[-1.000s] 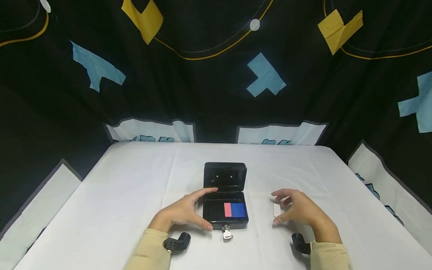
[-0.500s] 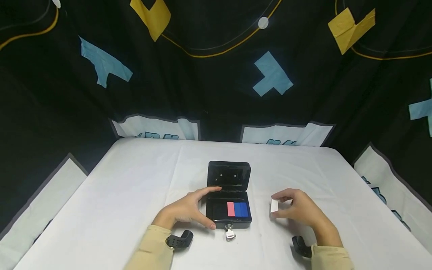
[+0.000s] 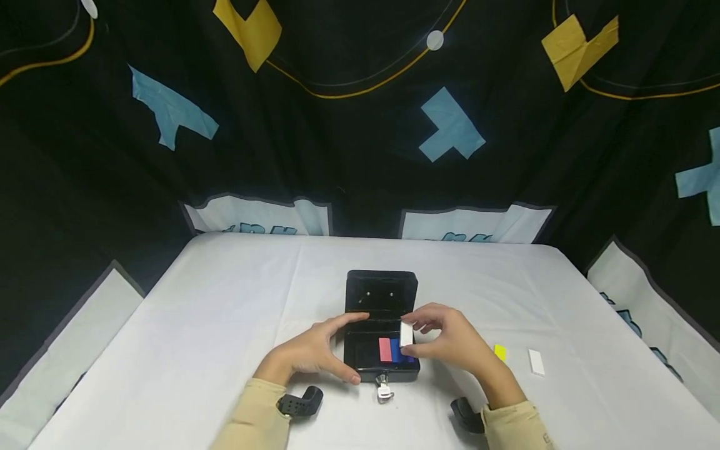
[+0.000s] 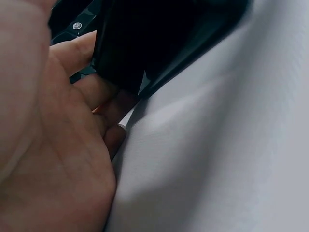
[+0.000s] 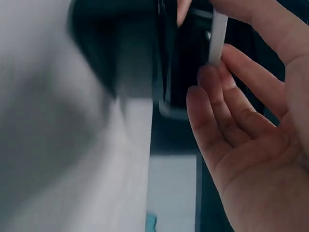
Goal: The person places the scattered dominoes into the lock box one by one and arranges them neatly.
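An opened black cash box [image 3: 360, 357] stands on the white table, its lid [image 3: 379, 292] tilted back. My left hand [image 3: 306, 350] holds the box at its left side, thumb at the front corner and a finger near the hinge; the left wrist view shows fingers against the black wall [image 4: 159, 53]. Over the box's right part, my right hand [image 3: 458, 340] pinches a white rectangular block [image 3: 406, 334] between thumb and fingers. In the right wrist view the block [image 5: 218, 38] appears edge-on. Inside lie a pink block [image 3: 385, 350] and blue blocks [image 3: 395, 351], partly hidden by the right hand.
Keys [image 3: 384, 392] hang from the lock at the box's front. Right of the right wrist lie a yellow block [image 3: 500, 352], partly covered by the arm, and another white block [image 3: 536, 362]. A dark curtain [image 3: 337, 156] hangs behind the table.
My right hand has taken hold of the white block, lifted it and carried it left over the box. The yellow and other white blocks have come into view. My left hand stays on the box.
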Action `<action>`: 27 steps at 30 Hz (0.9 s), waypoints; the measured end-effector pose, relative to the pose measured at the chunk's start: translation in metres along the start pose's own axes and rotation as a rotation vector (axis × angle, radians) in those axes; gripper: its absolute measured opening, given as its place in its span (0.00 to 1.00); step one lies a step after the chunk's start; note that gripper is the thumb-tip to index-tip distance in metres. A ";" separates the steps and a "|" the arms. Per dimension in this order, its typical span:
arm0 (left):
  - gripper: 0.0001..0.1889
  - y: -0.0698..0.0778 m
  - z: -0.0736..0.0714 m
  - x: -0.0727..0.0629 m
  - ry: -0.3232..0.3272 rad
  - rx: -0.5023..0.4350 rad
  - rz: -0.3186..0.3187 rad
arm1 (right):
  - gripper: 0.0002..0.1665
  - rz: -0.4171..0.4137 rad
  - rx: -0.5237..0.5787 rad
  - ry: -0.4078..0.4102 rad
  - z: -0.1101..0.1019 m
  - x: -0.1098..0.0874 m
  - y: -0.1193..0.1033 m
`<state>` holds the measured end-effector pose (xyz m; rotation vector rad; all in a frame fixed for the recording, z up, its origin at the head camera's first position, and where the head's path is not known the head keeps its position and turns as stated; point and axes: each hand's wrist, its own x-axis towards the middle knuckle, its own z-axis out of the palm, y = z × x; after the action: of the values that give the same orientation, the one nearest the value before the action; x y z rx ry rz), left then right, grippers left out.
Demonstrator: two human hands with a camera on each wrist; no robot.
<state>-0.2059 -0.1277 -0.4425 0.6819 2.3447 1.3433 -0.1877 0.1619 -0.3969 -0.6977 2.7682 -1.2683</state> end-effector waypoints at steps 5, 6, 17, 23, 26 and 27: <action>0.56 -0.001 -0.002 0.001 -0.005 0.000 0.008 | 0.28 -0.018 -0.068 -0.070 0.023 0.020 -0.021; 0.56 -0.001 -0.002 0.001 -0.007 0.002 0.013 | 0.27 -0.029 -0.080 -0.084 0.028 0.023 -0.025; 0.57 0.000 -0.002 -0.001 0.005 0.022 0.002 | 0.25 -0.085 -0.177 -0.148 0.062 0.040 -0.036; 0.57 -0.002 -0.002 -0.002 0.005 0.026 0.027 | 0.26 -0.087 -0.191 -0.130 0.071 0.042 -0.037; 0.57 -0.002 -0.002 -0.003 0.001 0.020 0.031 | 0.26 -0.060 -0.214 -0.132 0.076 0.043 -0.036; 0.57 -0.001 -0.003 -0.003 0.000 0.019 0.029 | 0.26 -0.052 -0.222 -0.134 0.077 0.044 -0.036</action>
<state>-0.2050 -0.1319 -0.4423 0.7236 2.3591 1.3352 -0.1978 0.0680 -0.4152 -0.8385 2.8224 -0.8919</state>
